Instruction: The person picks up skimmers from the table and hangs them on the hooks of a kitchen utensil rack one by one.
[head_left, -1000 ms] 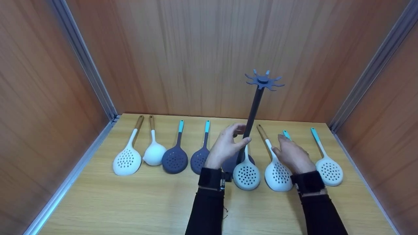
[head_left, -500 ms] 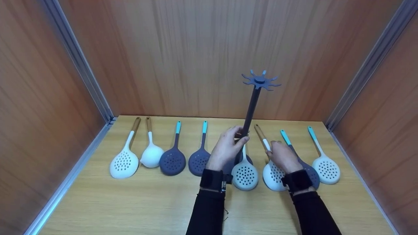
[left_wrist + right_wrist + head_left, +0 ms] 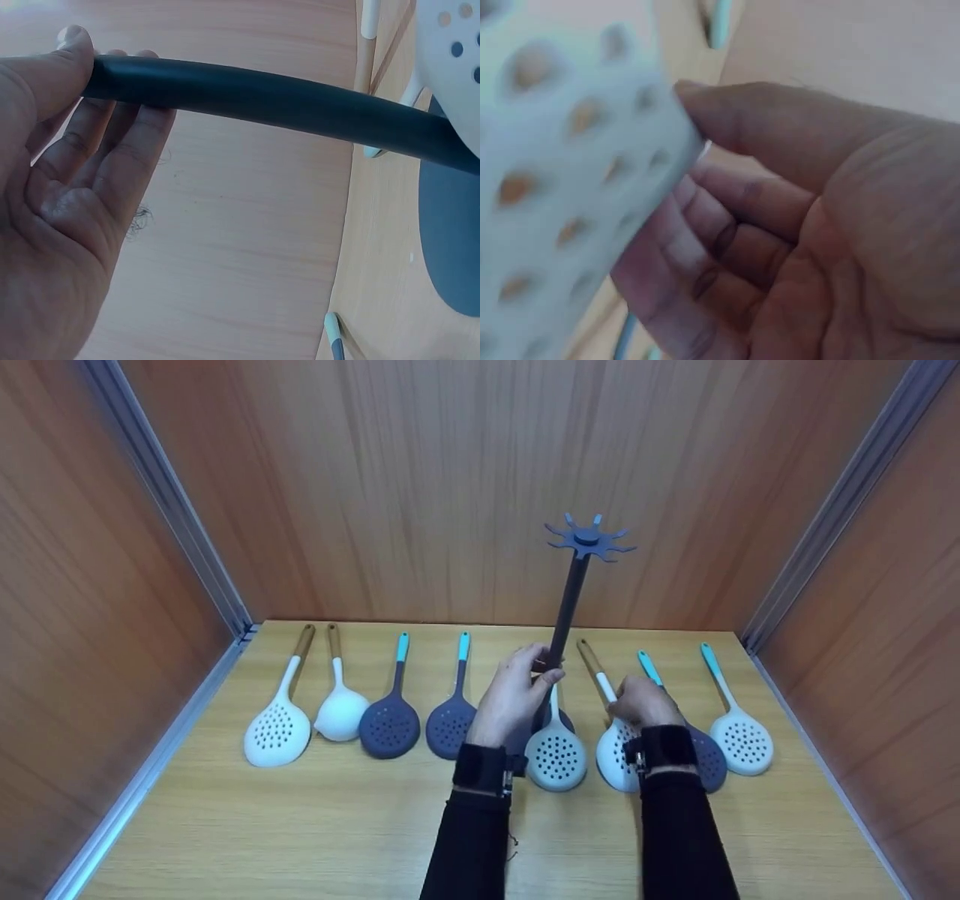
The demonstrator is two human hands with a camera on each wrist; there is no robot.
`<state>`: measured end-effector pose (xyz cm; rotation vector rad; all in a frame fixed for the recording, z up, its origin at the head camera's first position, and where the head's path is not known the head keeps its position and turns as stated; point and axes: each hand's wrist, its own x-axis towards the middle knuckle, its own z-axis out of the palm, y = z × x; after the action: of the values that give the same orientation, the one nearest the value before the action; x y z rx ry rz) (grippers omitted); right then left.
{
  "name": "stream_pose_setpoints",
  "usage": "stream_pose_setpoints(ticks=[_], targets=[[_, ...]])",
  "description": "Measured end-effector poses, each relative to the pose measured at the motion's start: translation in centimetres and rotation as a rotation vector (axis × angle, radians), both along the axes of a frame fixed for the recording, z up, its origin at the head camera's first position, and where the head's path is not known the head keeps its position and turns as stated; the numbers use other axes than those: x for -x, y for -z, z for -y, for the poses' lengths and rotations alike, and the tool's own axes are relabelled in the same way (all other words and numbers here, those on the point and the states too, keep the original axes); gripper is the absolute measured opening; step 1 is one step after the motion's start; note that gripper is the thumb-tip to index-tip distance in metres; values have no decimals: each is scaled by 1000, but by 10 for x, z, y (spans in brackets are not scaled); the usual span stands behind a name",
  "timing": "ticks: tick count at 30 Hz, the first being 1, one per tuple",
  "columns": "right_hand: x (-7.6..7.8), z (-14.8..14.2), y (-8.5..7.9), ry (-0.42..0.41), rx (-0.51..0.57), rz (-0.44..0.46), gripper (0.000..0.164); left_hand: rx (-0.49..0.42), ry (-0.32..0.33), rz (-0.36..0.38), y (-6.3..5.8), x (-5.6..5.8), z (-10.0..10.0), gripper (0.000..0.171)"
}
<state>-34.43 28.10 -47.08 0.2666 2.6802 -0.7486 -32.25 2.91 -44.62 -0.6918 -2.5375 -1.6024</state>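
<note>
Where a second ago the right hand (image 3: 646,703) covered much of the turquoise-handled dark skimmer (image 3: 709,760), it now pinches a wooden-handled white skimmer (image 3: 615,765), right of the stand; by judgement, utensil and stand are now in work together. Dark hook stand (image 3: 570,604): left hand (image 3: 510,697) gripping the pole, unchanged. Head view only: star-shaped hook top (image 3: 587,538). Right wrist view only: thumb and curled fingers beside the perforated head's edge; exact contact hidden
</note>
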Motion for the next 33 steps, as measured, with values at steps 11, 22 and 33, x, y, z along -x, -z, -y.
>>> stream_pose_setpoints(ticks=[11,22,33], targets=[[-9,-15,-5,40,118,-9,31,8,3,16,0,-2,-1,23],[-30,-3,-44,50,80,-277,35,-18,14,11,2,-5,-3,21],[-49,5,-74,100,92,-319,40,-27,5,54,-2,-10,-8,17]])
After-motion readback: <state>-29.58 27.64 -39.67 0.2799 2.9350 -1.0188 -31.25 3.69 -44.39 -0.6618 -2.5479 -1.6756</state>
